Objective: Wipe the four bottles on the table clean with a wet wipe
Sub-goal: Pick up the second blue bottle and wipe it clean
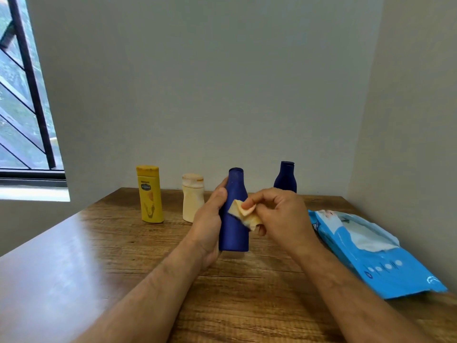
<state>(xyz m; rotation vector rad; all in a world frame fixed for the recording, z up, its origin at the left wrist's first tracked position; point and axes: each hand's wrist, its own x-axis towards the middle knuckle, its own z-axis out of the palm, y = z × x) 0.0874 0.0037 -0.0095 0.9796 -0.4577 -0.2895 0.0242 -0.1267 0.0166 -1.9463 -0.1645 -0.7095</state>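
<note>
My left hand grips a dark blue bottle upright above the table, fingers wrapped around its left side. My right hand pinches a crumpled, yellowish wet wipe and presses it against the bottle's right shoulder. Three more bottles stand along the far edge: a yellow bottle at the left, a cream bottle beside it, and a second dark blue bottle behind my right hand, its base hidden.
A light blue wet wipes pack lies open at the right of the wooden table, a white wipe showing in its opening. Walls close in behind and to the right. A barred window is at the left.
</note>
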